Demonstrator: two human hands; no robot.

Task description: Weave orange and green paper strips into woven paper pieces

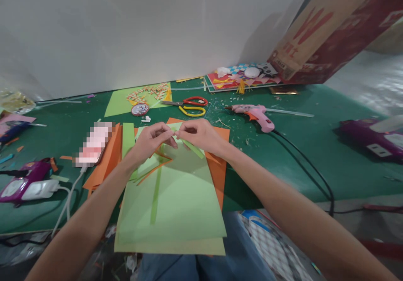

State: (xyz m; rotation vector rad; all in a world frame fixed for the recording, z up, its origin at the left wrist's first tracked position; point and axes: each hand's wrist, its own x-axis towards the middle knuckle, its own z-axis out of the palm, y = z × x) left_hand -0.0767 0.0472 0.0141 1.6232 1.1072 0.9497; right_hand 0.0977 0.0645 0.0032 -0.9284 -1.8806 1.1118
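Both hands meet above light green paper sheets [185,201] at the table's front edge. My left hand [155,138] is closed in a pinch at its fingertips. Beside it, nearly touching, my right hand [200,134] pinches a narrow green paper strip [195,148], whose end slants down to the right. What the left fingertips hold is too small to make out. Thin orange strips [155,169] lie under the left hand, and a longer green strip [155,197] lies flat on the sheets. Orange paper [218,172] shows beneath them.
Scissors [185,103] and a small round dish [140,109] lie behind the hands. A pink glue gun [256,115] with a black cord is at right. A phone [94,144] with a white cable and a purple power strip [28,182] are at left. A carton [333,33] stands back right.
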